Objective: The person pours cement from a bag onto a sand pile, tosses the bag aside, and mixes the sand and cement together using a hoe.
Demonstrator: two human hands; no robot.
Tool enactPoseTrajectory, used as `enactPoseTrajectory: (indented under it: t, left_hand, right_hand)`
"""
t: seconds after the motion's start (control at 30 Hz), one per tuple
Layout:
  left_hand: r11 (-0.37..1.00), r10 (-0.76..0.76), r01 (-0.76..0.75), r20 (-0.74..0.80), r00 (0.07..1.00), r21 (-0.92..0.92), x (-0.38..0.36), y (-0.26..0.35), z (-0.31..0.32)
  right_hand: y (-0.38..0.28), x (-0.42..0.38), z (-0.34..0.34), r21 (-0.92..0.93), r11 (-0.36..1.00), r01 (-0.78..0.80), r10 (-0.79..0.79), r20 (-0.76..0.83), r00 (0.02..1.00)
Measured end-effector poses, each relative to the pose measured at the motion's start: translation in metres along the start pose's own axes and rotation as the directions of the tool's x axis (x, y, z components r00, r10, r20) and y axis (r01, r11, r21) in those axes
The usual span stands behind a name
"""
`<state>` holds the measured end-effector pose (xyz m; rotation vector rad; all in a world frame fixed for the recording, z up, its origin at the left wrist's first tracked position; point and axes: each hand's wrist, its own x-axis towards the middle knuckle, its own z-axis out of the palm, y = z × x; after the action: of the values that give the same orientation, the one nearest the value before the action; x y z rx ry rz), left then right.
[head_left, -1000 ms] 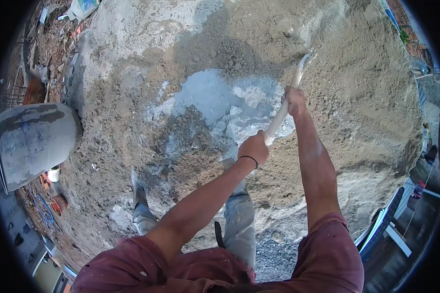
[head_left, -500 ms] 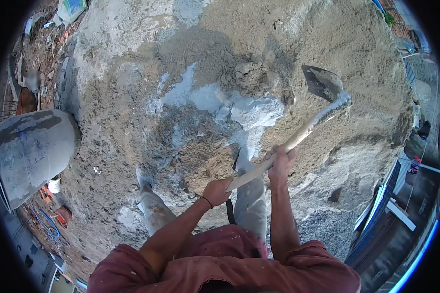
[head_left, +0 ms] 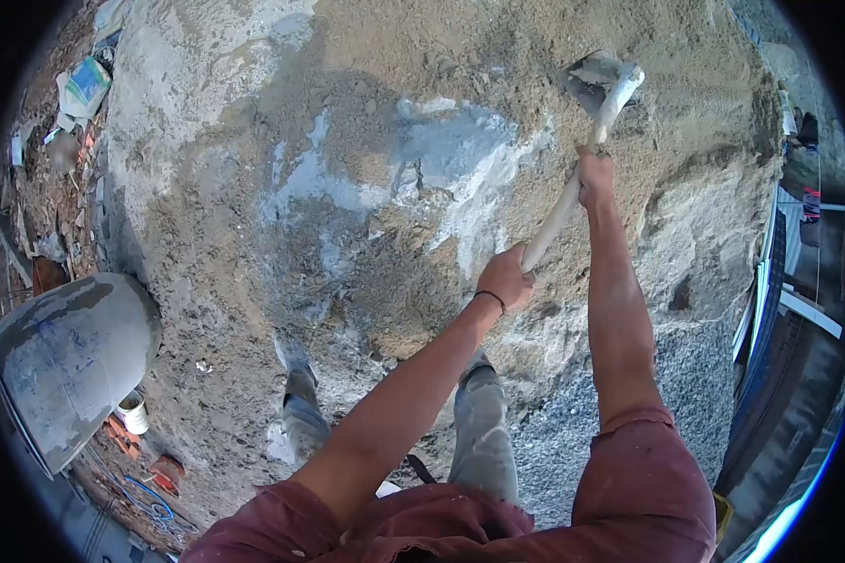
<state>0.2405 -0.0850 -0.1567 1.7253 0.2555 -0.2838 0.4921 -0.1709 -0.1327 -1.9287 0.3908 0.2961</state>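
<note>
Both of my hands grip the pale wooden handle of a hoe [head_left: 558,223]. My left hand [head_left: 506,278], with a dark band at the wrist, is wrapped around the handle's near end. Farther up, my right hand [head_left: 595,178] is closed around it nearer the head. The metal blade [head_left: 584,96] meets the sandy ground at the upper right, and its lower edge is partly hidden. Left of the blade, a patch of pale grey powder [head_left: 455,145] lies over the brown sand [head_left: 366,84].
A large grey drum-shaped container [head_left: 80,352] lies at the left, with a white bucket [head_left: 133,413] beside it. Rubble and a bag [head_left: 86,86] are at the upper left. Dark gravel [head_left: 573,441] spreads near my legs at the lower right.
My arms have stretched forward, carrying the hoe up and away from me. Its blade has gone from above the sand to the ground farther off. The view has shifted slightly.
</note>
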Motion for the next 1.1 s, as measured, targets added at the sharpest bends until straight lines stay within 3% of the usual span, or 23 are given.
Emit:
enactPoseTrajectory:
  t: [0.03, 0.07, 0.1, 0.13, 0.2, 0.23, 0.3, 0.47, 0.53, 0.57, 0.67, 0.8, 0.87, 0.97, 1.0, 1.07, 1.1]
  left_hand:
    - [0.989, -0.12, 0.119, 0.0, 0.993, -0.082, 0.012, -0.021, 0.019]
    - [0.952, -0.253, 0.252, 0.021, 0.967, -0.172, 0.011, -0.046, 0.046]
    - [0.826, -0.318, 0.309, 0.064, 0.946, -0.472, 0.006, -0.099, 0.081]
    - [0.818, -0.337, 0.33, 0.071, 0.939, -0.471, -0.008, -0.115, 0.077]
    - [0.924, -0.322, 0.31, -0.018, 0.947, -0.224, -0.048, -0.133, 0.053]
    - [0.922, -0.325, 0.317, 0.001, 0.946, -0.22, -0.06, -0.139, 0.06]
    - [0.948, -0.305, 0.309, -0.054, 0.951, 0.079, -0.088, -0.142, 0.071]
    - [0.911, -0.408, 0.405, -0.032, 0.912, -0.073, -0.18, -0.137, 0.058]
    - [0.859, -0.512, 0.511, 0.015, 0.859, 0.024, -0.221, -0.154, 0.042]
    - [0.853, -0.506, 0.493, 0.034, 0.862, 0.172, -0.245, -0.159, 0.03]
    - [0.855, -0.492, 0.485, -0.009, 0.87, 0.183, -0.32, -0.18, 0.01]
    - [0.767, -0.638, 0.616, 0.121, 0.76, 0.18, -0.402, -0.155, -0.026]
    - [0.821, -0.567, 0.554, 0.083, 0.82, 0.133, -0.457, -0.157, -0.033]
    - [0.718, -0.691, 0.664, 0.101, 0.715, 0.21, -0.513, -0.118, -0.074]
    - [0.682, -0.728, 0.698, 0.117, 0.675, 0.219, -0.535, -0.11, -0.085]
    - [0.722, -0.677, 0.635, 0.09, 0.73, 0.275, -0.577, -0.098, -0.103]
    - [0.684, -0.716, 0.668, 0.092, 0.692, 0.293, -0.589, -0.09, -0.112]
  right_hand:
    - [0.046, 0.028, 0.006, -0.068, 0.998, -0.007, 0.011, 0.065, 0.998]
    - [0.079, 0.024, 0.017, -0.145, 0.982, -0.12, 0.134, 0.092, 0.987]
    - [0.107, 0.017, 0.036, -0.223, 0.949, -0.222, 0.252, 0.118, 0.961]
    - [0.157, 0.025, 0.047, -0.246, 0.94, -0.235, 0.266, 0.101, 0.959]
    - [0.188, -0.011, 0.051, -0.159, 0.947, -0.278, 0.295, 0.095, 0.951]
    - [0.195, -0.025, 0.049, -0.118, 0.946, -0.302, 0.311, 0.067, 0.948]
    - [0.192, -0.053, 0.039, -0.125, 0.928, -0.352, 0.359, 0.042, 0.932]
    - [0.249, -0.131, 0.037, -0.087, 0.894, -0.439, 0.446, 0.103, 0.889]
    - [0.289, -0.171, 0.058, -0.067, 0.861, -0.504, 0.508, 0.108, 0.855]
    - [0.301, -0.197, 0.066, -0.064, 0.836, -0.544, 0.548, 0.083, 0.832]
    - [0.328, -0.274, 0.086, -0.081, 0.79, -0.607, 0.613, 0.097, 0.784]
    - [0.337, -0.367, 0.083, -0.044, 0.804, -0.593, 0.593, 0.131, 0.795]
    - [0.324, -0.419, 0.085, 0.022, 0.812, -0.583, 0.575, 0.137, 0.807]
    - [0.315, -0.502, 0.092, 0.12, 0.78, -0.614, 0.596, 0.157, 0.788]
    - [0.314, -0.53, 0.095, 0.107, 0.757, -0.645, 0.629, 0.15, 0.763]
    - [0.302, -0.576, 0.098, 0.104, 0.677, -0.728, 0.711, 0.159, 0.685]
    - [0.29, -0.594, 0.099, 0.115, 0.618, -0.777, 0.757, 0.177, 0.629]
